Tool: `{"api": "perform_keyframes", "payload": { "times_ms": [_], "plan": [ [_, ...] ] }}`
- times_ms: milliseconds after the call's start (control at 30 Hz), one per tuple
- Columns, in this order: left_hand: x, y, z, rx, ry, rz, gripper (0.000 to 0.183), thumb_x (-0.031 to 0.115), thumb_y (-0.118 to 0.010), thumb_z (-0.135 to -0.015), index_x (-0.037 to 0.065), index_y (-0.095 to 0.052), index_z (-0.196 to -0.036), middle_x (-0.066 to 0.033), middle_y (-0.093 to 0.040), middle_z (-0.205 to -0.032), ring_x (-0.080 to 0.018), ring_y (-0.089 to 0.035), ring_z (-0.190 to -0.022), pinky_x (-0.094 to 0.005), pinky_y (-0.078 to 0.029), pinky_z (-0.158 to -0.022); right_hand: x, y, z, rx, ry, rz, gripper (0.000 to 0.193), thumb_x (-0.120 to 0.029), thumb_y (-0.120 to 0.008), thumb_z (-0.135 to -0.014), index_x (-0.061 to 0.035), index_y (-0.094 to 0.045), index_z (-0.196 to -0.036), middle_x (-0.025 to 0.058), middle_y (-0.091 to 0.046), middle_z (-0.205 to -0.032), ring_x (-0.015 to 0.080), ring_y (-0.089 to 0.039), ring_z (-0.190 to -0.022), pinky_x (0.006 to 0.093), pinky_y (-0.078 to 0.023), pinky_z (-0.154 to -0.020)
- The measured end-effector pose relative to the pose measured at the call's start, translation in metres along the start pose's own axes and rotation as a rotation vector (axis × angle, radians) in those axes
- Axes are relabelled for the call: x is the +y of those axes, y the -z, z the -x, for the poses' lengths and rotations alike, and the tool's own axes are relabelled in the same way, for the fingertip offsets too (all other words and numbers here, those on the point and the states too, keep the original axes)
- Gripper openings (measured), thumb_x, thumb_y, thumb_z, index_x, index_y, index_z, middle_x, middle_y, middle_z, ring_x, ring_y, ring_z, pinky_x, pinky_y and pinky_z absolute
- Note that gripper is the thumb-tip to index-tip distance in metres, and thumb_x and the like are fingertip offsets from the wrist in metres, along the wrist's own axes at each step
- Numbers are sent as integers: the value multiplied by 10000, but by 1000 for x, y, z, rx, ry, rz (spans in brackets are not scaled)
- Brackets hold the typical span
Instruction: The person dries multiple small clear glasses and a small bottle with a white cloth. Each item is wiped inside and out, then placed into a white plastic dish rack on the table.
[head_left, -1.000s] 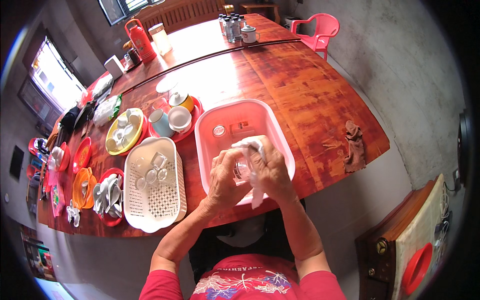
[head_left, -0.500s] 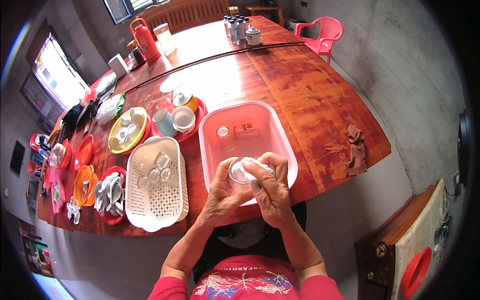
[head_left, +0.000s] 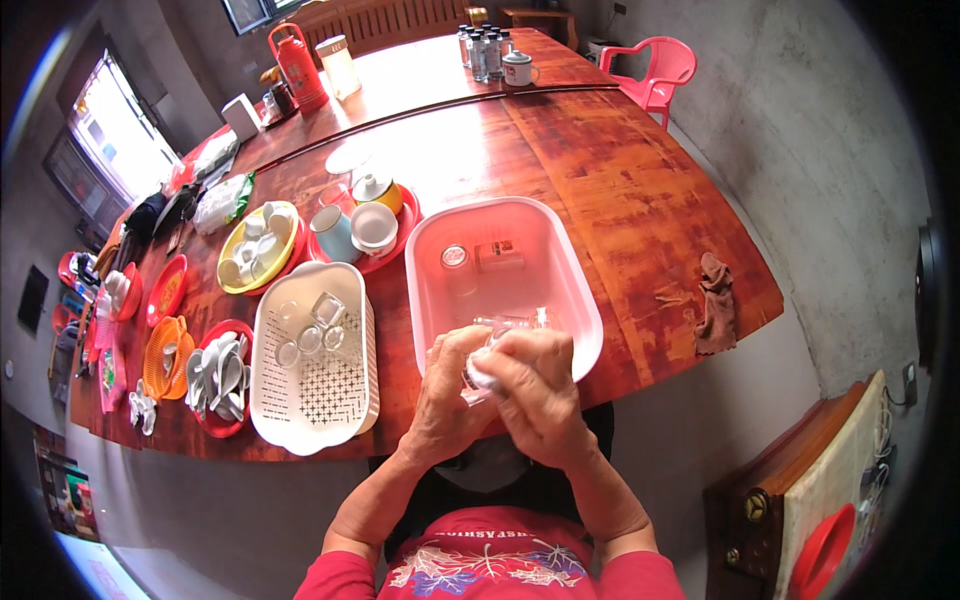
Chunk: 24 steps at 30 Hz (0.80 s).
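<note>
Both my hands are together over the near edge of a pink plastic basin (head_left: 548,262). My left hand (head_left: 448,398) is wrapped round a clear drinking glass (head_left: 475,396), now mostly hidden by fingers. My right hand (head_left: 540,392) is closed on a white cloth (head_left: 482,374) and presses it against the glass. Inside the basin, one clear glass (head_left: 454,257) stands at the far left and another (head_left: 500,256) lies beside it. A further clear glass (head_left: 514,321) shows just beyond my knuckles.
Left of the basin stands a white perforated basket (head_left: 264,375) holding several glasses (head_left: 327,308). Beyond are a yellow bowl of cups (head_left: 228,278), a red tray of mugs (head_left: 408,232) and a red plate of spoons (head_left: 218,430). A brown cloth (head_left: 715,310) lies at the right.
The glass has been tipped, so its round rim no longer faces up. My right hand has rolled over it with the cloth, and a glass in the basin has come into sight beyond my hands.
</note>
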<state>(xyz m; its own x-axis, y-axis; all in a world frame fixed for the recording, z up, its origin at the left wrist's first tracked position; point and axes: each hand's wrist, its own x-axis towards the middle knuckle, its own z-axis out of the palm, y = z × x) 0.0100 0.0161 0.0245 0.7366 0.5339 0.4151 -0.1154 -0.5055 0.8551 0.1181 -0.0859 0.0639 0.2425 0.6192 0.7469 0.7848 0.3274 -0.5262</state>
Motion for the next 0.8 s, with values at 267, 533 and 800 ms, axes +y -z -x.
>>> {"api": "perform_keyframes", "payload": {
  "times_ms": [267, 533, 800],
  "plan": [
    [19, 3, -4, -70, 366, 923, 543, 103, -662, -844, 33, -385, -1306, -65, -495, -1244, -158, -506, -1121, -313, -409, -961, 22, -11, -2, 200, -464, -758, 417, -256, -449, -947, 18, -460, -1262, 125, -440, -1277, 190, -448, -1173, 310, -379, -979],
    [6, 0, -3, 76, 408, 1337, 513, 274, -606, -903, 24, -392, -1297, -92, -540, -1197, -187, -547, -1083, -330, -451, -942, -7, -19, 17, -36, 16, 56, 512, -40, -620, -792, 31, -474, -1278, 173, -415, -1313, 359, -396, -1206, 425, -346, -1013],
    [-2, 1, -1, 96, 402, 1317, 458, 304, -581, -913, 42, -434, -1260, -98, -566, -1139, -194, -582, -1009, -355, -515, -838, -13, 4, 26, 70, -6, -327, 410, 43, -613, -794, 3, -515, -1191, 185, -538, -1179, 330, -518, -1113, 403, -412, -967]
  ]
}}
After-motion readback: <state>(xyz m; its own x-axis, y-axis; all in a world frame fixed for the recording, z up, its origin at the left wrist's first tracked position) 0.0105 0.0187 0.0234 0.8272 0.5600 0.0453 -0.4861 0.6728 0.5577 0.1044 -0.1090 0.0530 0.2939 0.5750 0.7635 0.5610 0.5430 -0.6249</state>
